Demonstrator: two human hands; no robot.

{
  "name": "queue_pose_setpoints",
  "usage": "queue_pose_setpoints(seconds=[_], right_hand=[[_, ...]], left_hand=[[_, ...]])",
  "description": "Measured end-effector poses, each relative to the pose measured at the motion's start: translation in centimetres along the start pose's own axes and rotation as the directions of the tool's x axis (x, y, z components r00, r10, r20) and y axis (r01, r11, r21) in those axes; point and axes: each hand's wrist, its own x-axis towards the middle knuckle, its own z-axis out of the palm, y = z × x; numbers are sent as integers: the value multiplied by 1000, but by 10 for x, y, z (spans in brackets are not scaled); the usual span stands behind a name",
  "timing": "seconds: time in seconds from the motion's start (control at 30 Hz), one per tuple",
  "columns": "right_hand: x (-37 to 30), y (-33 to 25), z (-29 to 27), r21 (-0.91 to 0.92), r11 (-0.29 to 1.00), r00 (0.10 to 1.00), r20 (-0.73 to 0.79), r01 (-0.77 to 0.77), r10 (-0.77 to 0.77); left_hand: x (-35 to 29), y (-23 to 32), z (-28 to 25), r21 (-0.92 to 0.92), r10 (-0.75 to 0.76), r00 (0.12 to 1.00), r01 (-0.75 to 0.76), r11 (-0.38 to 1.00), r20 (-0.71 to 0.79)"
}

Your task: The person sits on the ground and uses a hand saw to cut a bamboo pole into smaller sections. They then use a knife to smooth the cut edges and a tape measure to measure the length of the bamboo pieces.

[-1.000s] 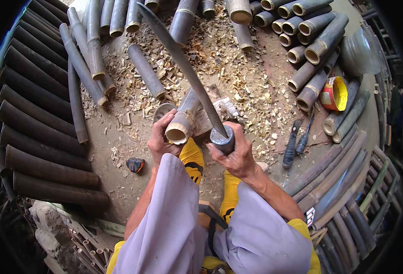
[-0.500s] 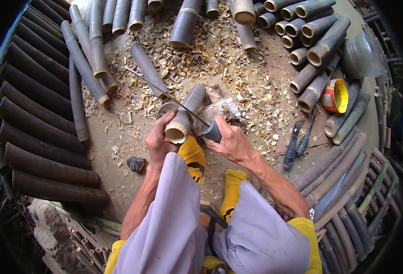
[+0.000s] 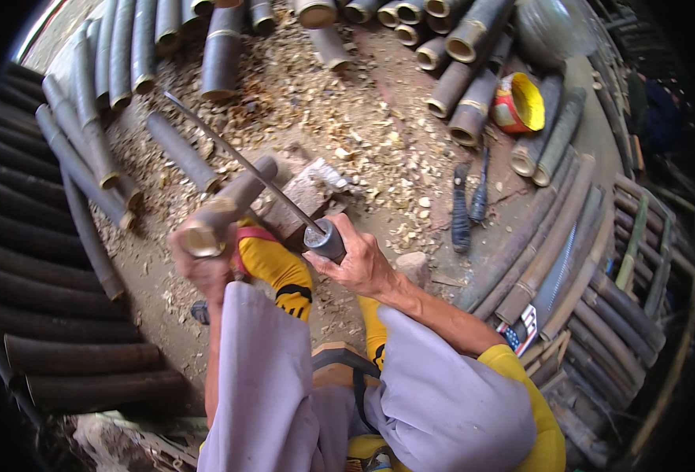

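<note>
My left hand, blurred by motion, is closed round a short bamboo tube. The tube's pale cut end points toward me and its far end tilts up to the right. In my right hand is the thick grey handle of a long, thin metal tool; whether it is a knife or a file, I cannot tell. Its shaft slants to the far left and crosses over the tube's far end in this view; whether they touch is unclear. A pale wooden block lies just beyond my yellow-covered foot.
Wood chips litter the ground. Dark bamboo tubes line the left; more tubes are stacked at the far right. Two dark-handled tools lie at right, near a red and yellow container. A saw blade rests among bamboo poles.
The whole view has swung to the right. My left hand has moved the tube away from the tool's handle and leftward. Both hands keep their grips.
</note>
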Motion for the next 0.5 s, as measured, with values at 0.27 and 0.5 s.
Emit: queue_pose_setpoints(seconds=[0.27,0.5], right_hand=[[-114,73,-105,-148,843,686,-660,-518,306],[-173,114,-167,-264,571,500,-809,-778,307]], left_hand=[[109,-39,-91,-833,-436,899,263,487,29],[107,-88,-67,28,-215,974,214,976,72]])
